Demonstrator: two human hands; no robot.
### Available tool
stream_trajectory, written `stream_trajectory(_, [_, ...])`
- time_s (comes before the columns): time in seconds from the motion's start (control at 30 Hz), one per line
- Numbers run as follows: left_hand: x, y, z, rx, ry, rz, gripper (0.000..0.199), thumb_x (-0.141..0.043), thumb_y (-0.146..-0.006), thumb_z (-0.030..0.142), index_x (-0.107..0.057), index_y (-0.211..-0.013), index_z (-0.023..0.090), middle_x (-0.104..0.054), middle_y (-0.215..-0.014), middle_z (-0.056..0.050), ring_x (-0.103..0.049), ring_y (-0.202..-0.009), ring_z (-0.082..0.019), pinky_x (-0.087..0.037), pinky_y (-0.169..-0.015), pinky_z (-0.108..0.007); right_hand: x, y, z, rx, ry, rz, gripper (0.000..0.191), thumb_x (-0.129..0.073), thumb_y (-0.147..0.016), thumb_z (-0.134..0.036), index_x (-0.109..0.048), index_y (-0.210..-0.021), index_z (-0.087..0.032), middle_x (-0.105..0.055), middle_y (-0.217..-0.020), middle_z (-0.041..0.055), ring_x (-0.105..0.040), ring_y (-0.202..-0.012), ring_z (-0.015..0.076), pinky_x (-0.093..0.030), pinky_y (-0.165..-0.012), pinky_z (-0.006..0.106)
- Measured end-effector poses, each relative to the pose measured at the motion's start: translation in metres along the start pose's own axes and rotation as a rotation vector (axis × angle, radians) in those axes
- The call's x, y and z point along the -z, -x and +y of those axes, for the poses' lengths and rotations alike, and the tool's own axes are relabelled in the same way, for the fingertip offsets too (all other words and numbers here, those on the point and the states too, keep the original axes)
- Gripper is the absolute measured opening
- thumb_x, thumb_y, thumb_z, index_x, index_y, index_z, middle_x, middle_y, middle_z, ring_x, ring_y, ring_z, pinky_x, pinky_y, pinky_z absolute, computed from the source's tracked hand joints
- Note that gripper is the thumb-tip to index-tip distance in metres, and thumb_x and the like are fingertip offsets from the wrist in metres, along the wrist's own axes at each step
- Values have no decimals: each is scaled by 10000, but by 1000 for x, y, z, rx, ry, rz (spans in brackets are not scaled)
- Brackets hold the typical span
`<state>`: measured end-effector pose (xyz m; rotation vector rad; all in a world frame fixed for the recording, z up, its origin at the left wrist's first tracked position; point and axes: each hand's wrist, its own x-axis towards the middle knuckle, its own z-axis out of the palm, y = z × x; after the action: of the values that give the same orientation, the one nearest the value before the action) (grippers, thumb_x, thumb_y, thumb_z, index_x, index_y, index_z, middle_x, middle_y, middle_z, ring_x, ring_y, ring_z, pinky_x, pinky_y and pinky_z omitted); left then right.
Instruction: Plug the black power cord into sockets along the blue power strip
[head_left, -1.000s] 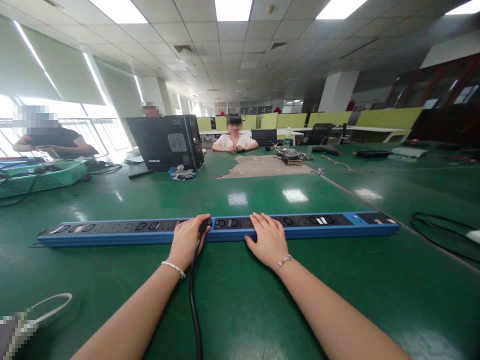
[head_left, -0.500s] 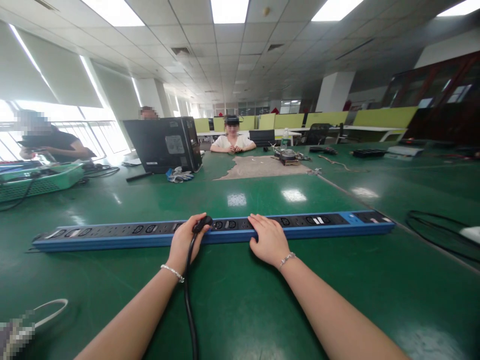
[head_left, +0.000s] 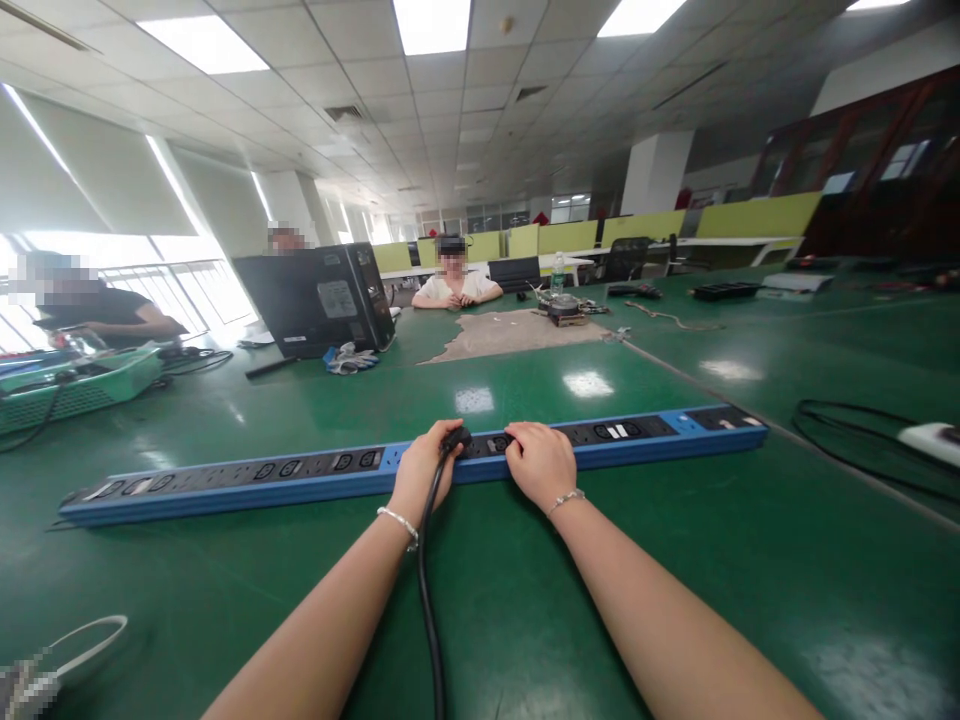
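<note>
Before me on the table [head_left: 675,530] the power strip [head_left: 484,468] lies crosswise, its left end slightly nearer me than its right. My left hand [head_left: 424,468] is at its middle with a plug [head_left: 457,438] over it, and my right hand [head_left: 541,465] rests on the strip just to the right. The plug's cable [head_left: 424,560] runs back towards me between my forearms. Behind the strip, to the left, stands a computer case [head_left: 315,300], gloves [head_left: 350,360] just before it and a basket [head_left: 75,405] farther left. Right of the gloves lies a flat sheet [head_left: 510,335]; at its far right is a device [head_left: 564,308], a bottle [head_left: 557,272] behind that. A person [head_left: 454,288] sits across from me. A loose cord [head_left: 847,404] lies right of the strip.
</note>
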<state>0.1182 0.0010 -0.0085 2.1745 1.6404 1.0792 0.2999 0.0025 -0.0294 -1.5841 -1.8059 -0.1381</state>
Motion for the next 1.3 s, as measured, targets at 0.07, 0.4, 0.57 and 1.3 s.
stream_trajectory(0.07, [-7, -6, 3, 8, -36, -13, 328, -490, -814, 217, -528, -1138, 246, -675, -988, -45, -641, -855, -187, -481, -778, -314, 0, 0, -1, -7, 8, 3, 304, -408, -787, -190, -664, -946, -233, -666, -1055, 7, -547, -1023, 155, -338, -892, 315])
stream_trajectory(0.4, [-9, -9, 9, -39, -71, -7, 319, -496, -808, 212, -528, -1125, 225, -678, -989, -44, -639, -884, -184, -483, -785, -290, -4, 0, -1, -20, -8, 16, 289, -406, -786, -195, -656, -924, -235, -670, -1026, 10, -541, -990, 167, -326, -865, 330])
stream_trajectory(0.57, [-13, -9, 10, -63, -103, -12, 317, -495, -810, 211, -522, -1126, 215, -670, -992, -56, -633, -880, -189, -475, -790, -298, -4, 0, -1, -27, -19, 28, 283, -411, -785, -196, -657, -920, -231, -671, -1023, 4, -541, -988, 166, -325, -860, 330])
stream_trajectory(1.3, [-13, 1, 13, -152, -354, -1, 300, -474, -850, 277, -536, -1143, 269, -663, -1014, -40, -582, -969, -204, -408, -886, -372, 0, 7, -16, 168, -131, 57, 500, -426, -749, -176, -507, -1241, -200, -482, -1327, 31, -411, -1194, 181, -295, -1006, 337])
